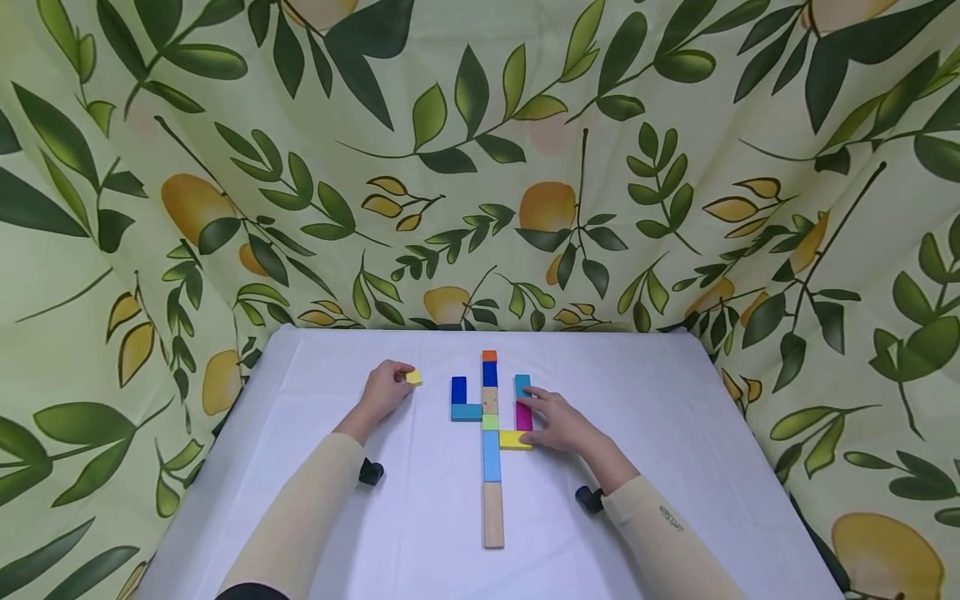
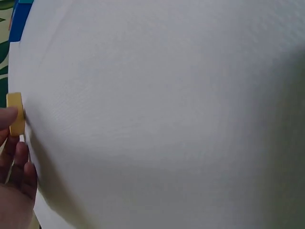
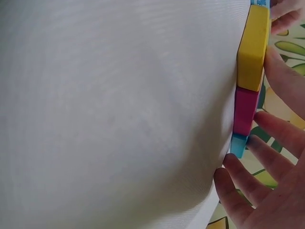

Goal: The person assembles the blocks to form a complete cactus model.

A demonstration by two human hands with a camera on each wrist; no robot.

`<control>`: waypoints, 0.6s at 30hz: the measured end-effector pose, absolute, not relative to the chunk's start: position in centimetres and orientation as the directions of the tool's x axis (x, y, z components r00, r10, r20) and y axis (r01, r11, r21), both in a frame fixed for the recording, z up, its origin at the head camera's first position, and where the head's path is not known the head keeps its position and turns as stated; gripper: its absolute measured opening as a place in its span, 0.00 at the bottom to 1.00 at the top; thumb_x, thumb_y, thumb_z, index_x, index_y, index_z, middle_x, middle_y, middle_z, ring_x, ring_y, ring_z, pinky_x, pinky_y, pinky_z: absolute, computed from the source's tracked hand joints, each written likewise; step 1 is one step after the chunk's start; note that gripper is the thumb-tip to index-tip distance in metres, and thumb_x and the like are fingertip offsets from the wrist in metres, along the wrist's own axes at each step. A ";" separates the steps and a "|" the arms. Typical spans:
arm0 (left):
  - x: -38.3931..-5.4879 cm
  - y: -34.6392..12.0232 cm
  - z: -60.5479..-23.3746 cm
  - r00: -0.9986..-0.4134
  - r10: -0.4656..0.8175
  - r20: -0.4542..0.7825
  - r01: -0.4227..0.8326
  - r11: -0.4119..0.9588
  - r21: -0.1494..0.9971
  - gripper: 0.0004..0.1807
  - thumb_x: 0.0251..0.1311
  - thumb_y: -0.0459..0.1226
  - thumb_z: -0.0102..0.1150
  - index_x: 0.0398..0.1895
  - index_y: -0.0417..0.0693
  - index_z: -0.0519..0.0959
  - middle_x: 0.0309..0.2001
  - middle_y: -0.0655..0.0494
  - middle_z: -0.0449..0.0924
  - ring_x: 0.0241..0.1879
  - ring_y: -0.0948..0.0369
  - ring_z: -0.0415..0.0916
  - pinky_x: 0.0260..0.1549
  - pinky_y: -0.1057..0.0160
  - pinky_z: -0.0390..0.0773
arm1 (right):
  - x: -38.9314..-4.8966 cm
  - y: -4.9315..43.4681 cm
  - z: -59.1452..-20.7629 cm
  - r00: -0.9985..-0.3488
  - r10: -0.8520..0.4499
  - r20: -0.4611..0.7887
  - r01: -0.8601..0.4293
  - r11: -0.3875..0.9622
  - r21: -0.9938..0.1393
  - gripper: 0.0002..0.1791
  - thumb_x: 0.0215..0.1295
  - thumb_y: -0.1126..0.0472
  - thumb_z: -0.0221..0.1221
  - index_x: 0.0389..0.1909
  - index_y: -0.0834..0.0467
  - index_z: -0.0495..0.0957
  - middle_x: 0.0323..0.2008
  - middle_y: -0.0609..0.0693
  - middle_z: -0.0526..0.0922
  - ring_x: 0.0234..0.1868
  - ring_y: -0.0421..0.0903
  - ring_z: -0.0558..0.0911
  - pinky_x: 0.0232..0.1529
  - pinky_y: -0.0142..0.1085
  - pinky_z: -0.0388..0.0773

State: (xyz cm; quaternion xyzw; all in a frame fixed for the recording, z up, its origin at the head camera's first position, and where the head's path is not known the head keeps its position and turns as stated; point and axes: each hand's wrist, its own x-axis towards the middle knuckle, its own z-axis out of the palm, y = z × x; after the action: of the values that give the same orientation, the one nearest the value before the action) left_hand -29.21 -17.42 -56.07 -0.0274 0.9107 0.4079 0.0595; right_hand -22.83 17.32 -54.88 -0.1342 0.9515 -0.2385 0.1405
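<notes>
Between thumb and fingers, my left hand [image 1: 384, 389] pinches a small yellow block [image 1: 414, 377], left of the block layout. My right hand [image 1: 566, 425] lies along the layout's right branch, fingers extended. Its thumb touches the long yellow block [image 1: 513, 439], while fingertips reach the magenta block [image 3: 246, 110] and the teal block [image 1: 522, 383] beyond it. These three form an L against the central column. That column runs from an orange block [image 1: 489, 355] through dark blue, wooden, green [image 1: 490, 422] and light blue [image 1: 491, 457] blocks to a long wooden block [image 1: 492, 515].
Left of the column, a teal block [image 1: 467, 412] and an upright-lying dark blue block [image 1: 459, 390] make another L. Everything lies on a white-covered table [image 1: 420, 517]. A leaf-patterned cloth [image 1: 465, 192] hangs behind and at both sides. Dark wrist cameras sit under both wrists.
</notes>
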 end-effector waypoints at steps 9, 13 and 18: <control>-30.1 -15.6 -55.5 -0.989 0.032 -0.146 -0.090 0.653 0.752 0.17 0.65 0.33 0.64 0.56 0.43 0.80 0.54 0.44 0.76 0.53 0.50 0.71 0.58 0.50 0.75 | -22.9 17.5 -55.0 -0.919 -0.337 -0.203 -0.202 0.847 -0.491 0.41 0.55 0.46 0.74 0.71 0.47 0.72 0.77 0.52 0.61 0.77 0.60 0.60 0.69 0.59 0.67; -30.8 -14.0 -55.2 -0.990 0.044 -0.136 -0.079 0.624 0.778 0.18 0.64 0.34 0.65 0.58 0.44 0.80 0.54 0.45 0.75 0.52 0.51 0.71 0.56 0.52 0.76 | -23.0 17.5 -55.1 -0.919 -0.336 -0.206 -0.200 0.848 -0.491 0.41 0.55 0.46 0.74 0.71 0.46 0.72 0.77 0.52 0.61 0.77 0.59 0.60 0.69 0.58 0.66; -31.3 -12.0 -54.8 -0.988 0.053 -0.147 -0.087 0.594 0.800 0.18 0.63 0.34 0.66 0.57 0.46 0.81 0.55 0.47 0.75 0.53 0.52 0.71 0.57 0.54 0.77 | -23.0 17.6 -55.2 -0.921 -0.333 -0.202 -0.200 0.849 -0.489 0.42 0.55 0.46 0.74 0.71 0.46 0.71 0.77 0.51 0.61 0.77 0.59 0.60 0.69 0.58 0.67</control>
State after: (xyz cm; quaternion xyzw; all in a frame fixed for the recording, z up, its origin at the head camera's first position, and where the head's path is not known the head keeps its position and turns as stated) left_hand -31.34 -11.96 -54.76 -0.0096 0.8892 0.4507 0.0778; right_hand -23.00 17.55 -55.24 -0.1398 0.9512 -0.2363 0.1407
